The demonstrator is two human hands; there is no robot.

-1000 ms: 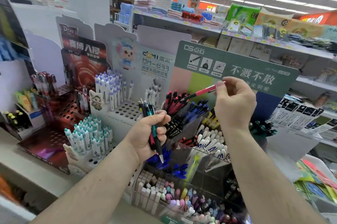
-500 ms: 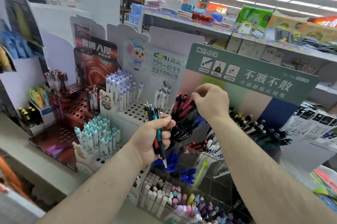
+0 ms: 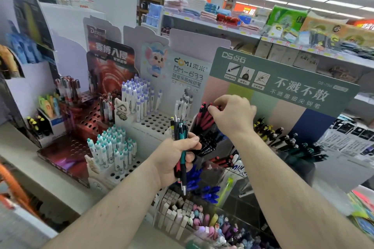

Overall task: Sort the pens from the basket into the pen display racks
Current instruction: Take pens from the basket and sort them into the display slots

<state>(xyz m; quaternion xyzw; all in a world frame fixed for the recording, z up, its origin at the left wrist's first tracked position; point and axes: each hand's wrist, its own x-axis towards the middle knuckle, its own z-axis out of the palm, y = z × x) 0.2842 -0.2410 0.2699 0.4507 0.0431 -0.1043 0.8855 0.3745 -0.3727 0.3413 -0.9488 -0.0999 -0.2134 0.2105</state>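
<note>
Several pens (image 3: 181, 148) stand bunched in our left hand (image 3: 178, 157), fingers curled tight round the middle of the bundle, tips pointing down toward the near rows and clicker ends sticking up just beside the red pens (image 3: 205, 117) of the green-headed rack (image 3: 283, 84). Our right hand (image 3: 232, 116) sits at the tops of those red pens, its fingers (image 3: 211, 109) bent and pressed in among the caps; whether they pinch a pen or only nudge it home we cannot tell, since the back of the hand hides the grip. The basket is not in view. We judge the risks to lie close together here. The red pens lean packed in their compartment with the black pens (image 3: 206, 144) right below, so a careless push could seat a pen in the wrong compartment or tip neighbours out of line. Our left bundle hangs loose at its lower end, over the blue pens (image 3: 199, 180) and the clear bin of erasers (image 3: 182, 216); if the grip slackens while our attention is on the right hand, a pen could slide out and drop among stock where it does not belong. The left knuckles touch or nearly touch the black pens, and a turn of the wrist could knock them. Farther left, the white peg rack (image 3: 153, 125) with purple-capped pens and the teal-capped pens (image 3: 113, 147) stand well apart from either hand.
</note>
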